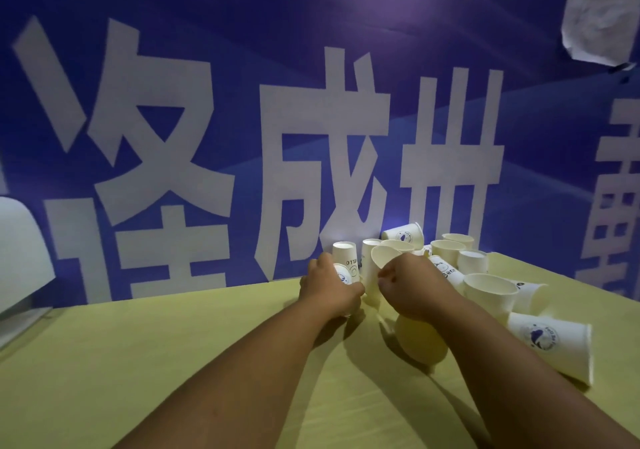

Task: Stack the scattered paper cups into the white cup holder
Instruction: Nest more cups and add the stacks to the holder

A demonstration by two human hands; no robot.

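A blue banner point(242, 68) with big white characters stands right behind the yellow-green table point(173, 362). The paper cups point(446, 251) crowd against its foot at the right rear. A crumpled clear sheet point(601, 16) is stuck high on the banner. A white rounded object point(17, 258) sits at the left edge, well apart from the cups; we cannot tell whether it is the holder.

Our left hand point(330, 289) curls its fingers round a printed cup point(344, 277), and beside it our right hand point(414, 287) grips a tilted cup point(382, 258) whose mouth shows only its pale inner wall. An upright cup point(490, 291) stands to the right, and a lying cup point(550, 348) rests nearest us.

We count about thirteen cups, some upright, some upturned, some on their sides; overlap keeps the number uncertain.
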